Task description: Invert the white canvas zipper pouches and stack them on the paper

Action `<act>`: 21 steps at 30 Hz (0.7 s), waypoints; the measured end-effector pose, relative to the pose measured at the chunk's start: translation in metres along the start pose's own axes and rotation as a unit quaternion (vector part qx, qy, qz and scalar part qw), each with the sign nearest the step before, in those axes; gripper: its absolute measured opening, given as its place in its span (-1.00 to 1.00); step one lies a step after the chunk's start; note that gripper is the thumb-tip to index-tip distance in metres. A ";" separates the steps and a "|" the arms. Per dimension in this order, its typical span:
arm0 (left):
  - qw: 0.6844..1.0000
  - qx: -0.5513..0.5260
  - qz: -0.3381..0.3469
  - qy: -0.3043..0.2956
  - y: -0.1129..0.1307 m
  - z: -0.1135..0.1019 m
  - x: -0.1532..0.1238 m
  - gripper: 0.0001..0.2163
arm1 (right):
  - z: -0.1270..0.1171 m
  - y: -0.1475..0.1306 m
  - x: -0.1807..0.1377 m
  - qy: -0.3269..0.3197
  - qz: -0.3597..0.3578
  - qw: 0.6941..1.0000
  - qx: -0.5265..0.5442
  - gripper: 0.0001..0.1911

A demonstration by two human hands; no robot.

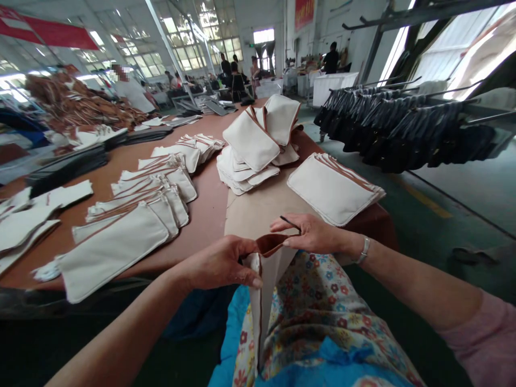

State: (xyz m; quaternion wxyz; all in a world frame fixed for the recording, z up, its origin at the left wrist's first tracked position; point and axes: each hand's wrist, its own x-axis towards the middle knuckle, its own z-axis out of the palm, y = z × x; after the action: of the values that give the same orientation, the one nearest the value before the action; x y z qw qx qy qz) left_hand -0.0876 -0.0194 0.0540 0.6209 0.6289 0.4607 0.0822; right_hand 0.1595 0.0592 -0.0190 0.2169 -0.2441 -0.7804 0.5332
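Observation:
Over my lap, at the table's near edge, I hold a white pouch (pixel 278 269) with a brown inner edge, its mouth spread apart. My left hand (pixel 228 263) pinches one side seam between thumb and fingers. The opposite side of the rim is gripped by my right hand (pixel 312 232), and a thin dark tool (pixel 291 224) sticks out from its fingers; most of that tool is hidden. Just beyond lies a stack of white pouches (pixel 332 188) with brown edges. A taller pile of pouches (pixel 253 140) stands behind it.
Rows of overlapping white pouches (pixel 116 236) cover the left of the brown table (pixel 209 236). Dark flat pieces (pixel 66 166) lie farther left. A rack of hanging black items (pixel 395 129) stands at right. Several people are in the background, one person in white (pixel 133 91) at left.

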 end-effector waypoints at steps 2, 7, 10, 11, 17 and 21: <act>1.000 0.013 0.022 0.001 0.000 0.007 0.013 -0.67 | 0.010 -0.022 0.000 -0.028 -0.013 0.992 0.124 -0.59; 1.000 0.011 0.025 0.012 -0.001 0.010 0.029 -0.66 | 0.021 -0.023 0.002 -0.057 0.018 0.975 0.215 -0.66; 0.999 0.009 0.005 0.040 -0.004 0.008 0.031 -0.64 | 0.019 -0.004 0.003 -0.033 0.028 0.984 0.172 -0.80; 0.999 0.005 0.006 0.045 -0.005 0.008 0.032 -0.63 | 0.018 0.000 0.003 -0.025 0.031 0.987 0.154 -0.83; 0.997 -0.056 0.007 0.058 -0.013 0.013 0.041 -0.70 | 0.017 -0.004 -0.002 -0.008 0.003 0.997 0.071 -0.87; 0.990 -0.135 0.008 0.047 -0.014 0.016 0.047 -0.73 | 0.017 -0.006 -0.005 0.006 -0.010 0.998 0.059 -0.89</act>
State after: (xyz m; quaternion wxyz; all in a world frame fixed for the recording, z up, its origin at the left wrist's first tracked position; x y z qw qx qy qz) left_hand -0.0572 -0.0012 0.0167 0.6771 0.5383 0.4691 0.1783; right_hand 0.1523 0.0417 -0.0195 0.2409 -0.2267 -0.7484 0.5748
